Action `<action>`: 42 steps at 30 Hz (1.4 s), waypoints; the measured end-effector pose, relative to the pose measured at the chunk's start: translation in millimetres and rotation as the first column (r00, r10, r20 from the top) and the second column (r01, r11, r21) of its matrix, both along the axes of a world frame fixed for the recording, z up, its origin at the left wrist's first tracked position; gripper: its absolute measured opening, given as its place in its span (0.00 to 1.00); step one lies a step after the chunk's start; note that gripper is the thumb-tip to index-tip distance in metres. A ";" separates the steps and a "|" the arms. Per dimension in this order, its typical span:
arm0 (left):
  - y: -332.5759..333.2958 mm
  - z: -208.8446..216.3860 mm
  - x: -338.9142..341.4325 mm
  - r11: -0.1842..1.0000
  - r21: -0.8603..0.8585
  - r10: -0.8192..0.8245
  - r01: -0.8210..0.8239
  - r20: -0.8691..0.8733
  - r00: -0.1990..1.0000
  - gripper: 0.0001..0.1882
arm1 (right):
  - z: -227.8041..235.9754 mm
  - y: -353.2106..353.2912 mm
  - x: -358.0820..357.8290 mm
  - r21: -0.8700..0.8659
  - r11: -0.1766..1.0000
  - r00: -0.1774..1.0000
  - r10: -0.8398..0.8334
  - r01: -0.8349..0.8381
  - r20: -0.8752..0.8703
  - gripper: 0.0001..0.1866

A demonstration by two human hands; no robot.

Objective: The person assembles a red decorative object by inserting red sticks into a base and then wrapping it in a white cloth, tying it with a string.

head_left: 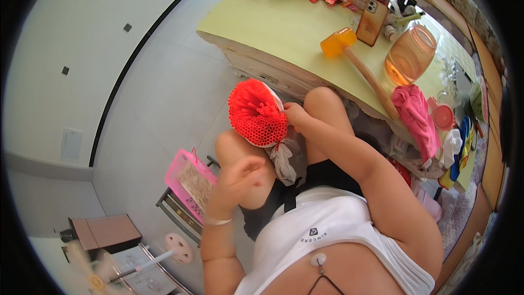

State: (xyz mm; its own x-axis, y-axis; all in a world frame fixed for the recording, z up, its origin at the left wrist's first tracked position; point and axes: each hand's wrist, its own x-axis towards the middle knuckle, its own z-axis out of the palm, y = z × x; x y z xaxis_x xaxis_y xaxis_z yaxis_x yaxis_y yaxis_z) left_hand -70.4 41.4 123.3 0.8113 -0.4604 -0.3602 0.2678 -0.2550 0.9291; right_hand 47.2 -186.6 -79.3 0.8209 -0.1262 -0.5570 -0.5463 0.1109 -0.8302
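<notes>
Red straws (256,116): right hand (295,116) pinches their wrapping (274,95), left hand (238,179) loosely curled.

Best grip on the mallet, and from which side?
Likely the wooden handle, around its middle, coming from the near side: it's long, slim and slants toward the near edge of the table, with the bulky orange head farther away.

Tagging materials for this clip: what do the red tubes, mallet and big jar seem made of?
Red tubes: probably plastic; thin-walled, uniform round openings. Mallet head: translucent orange, likely plastic or rubber. Mallet handle: tan and smooth, probably wood. Jar: glossy, see-through; glass or clear plastic.
</notes>
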 end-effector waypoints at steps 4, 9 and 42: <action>-42.0 -160.9 7.4 0.976 -0.041 0.210 -0.215 -0.110 0.972 0.29 | -50.7 -9.1 14.7 -0.100 0.995 0.999 -0.006 0.010 0.041 0.12; -76.2 -172.9 39.5 0.885 0.221 0.239 -0.409 0.539 0.808 0.33 | -34.9 -9.7 7.1 -0.194 0.981 0.997 0.013 0.003 0.081 0.16; -74.7 -195.2 121.3 0.976 0.071 0.167 -0.208 0.372 0.913 0.26 | -55.0 20.2 -26.4 -0.215 0.958 0.784 0.278 -0.188 0.555 0.11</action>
State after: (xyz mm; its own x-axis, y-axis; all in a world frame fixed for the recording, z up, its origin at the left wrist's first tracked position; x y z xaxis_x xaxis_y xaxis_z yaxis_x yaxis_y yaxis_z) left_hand 50.8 -33.4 -71.9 0.9628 -0.2624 -0.0648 -0.0283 -0.3363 0.9413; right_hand 20.8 -166.4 -134.3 0.9968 0.0713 0.0353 0.0423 -0.0992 -0.9942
